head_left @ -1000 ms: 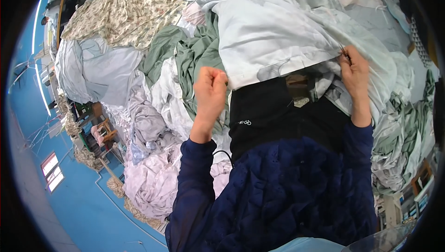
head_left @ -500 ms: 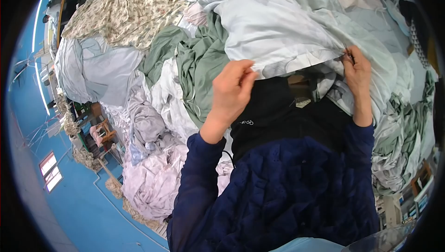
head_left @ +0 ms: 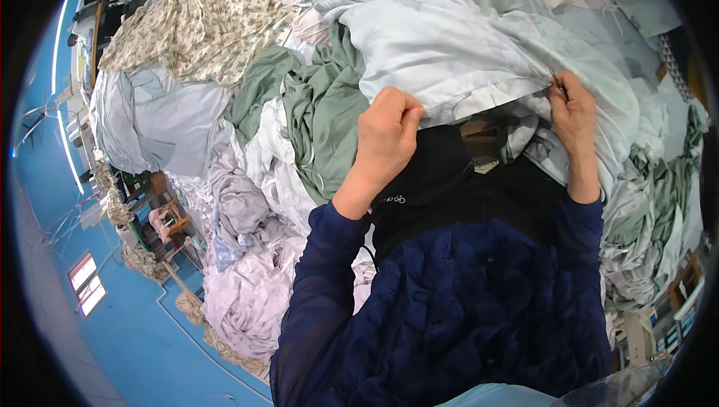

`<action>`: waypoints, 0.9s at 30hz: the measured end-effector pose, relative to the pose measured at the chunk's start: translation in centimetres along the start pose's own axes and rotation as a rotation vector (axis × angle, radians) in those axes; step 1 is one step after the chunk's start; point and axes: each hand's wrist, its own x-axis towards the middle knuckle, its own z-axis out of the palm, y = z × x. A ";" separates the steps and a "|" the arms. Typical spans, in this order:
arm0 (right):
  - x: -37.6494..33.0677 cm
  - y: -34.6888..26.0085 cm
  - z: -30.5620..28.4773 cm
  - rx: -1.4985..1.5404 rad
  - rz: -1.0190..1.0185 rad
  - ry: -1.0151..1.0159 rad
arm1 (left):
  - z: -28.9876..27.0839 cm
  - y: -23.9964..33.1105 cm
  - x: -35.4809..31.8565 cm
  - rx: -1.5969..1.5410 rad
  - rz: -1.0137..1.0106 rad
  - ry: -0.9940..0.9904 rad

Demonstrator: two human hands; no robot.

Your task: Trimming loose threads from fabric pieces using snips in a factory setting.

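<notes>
A pale, light blue-white cloth (head_left: 442, 47) is spread in front of me, its hemmed edge drawn taut between my hands. My left hand (head_left: 387, 136) is closed, pinching the left end of that hem between thumb and fingers. At the hem's right end my right hand (head_left: 574, 111) is closed too. A small dark pointed tool (head_left: 555, 77), which looks like thread snips, sticks up from its fingers by the cloth edge. Most of the tool is hidden in the hand. Whether these fingers also grip the hem is hard to make out.
Green cloth (head_left: 329, 107) lies heaped left of the pale cloth, with a floral cloth (head_left: 202, 25) beyond. Pinkish-white cloth (head_left: 255, 295) is piled at lower left. Grey-green cloth (head_left: 648, 212) hangs at the right. Blue floor (head_left: 150, 347) shows at far left.
My left hand has shifted slightly up and to the right, its fingers curled more tightly on the hem. The right hand has moved a little to the left, and the tool's tip shows more.
</notes>
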 end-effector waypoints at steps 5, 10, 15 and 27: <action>-0.1 -0.2 0.0 0.038 -0.005 0.011 | -0.3 0.2 0.4 -0.320 -0.294 -0.080; 0.1 -0.7 0.0 0.011 -0.008 0.013 | 0.9 2.1 2.1 0.004 0.239 0.040; 0.2 -0.6 -0.1 -0.007 -0.007 0.014 | 1.1 2.3 1.6 -0.377 -0.187 -0.210; 0.1 -0.3 -0.1 0.039 0.023 0.018 | -4.3 1.6 -2.3 -0.555 -0.354 -0.136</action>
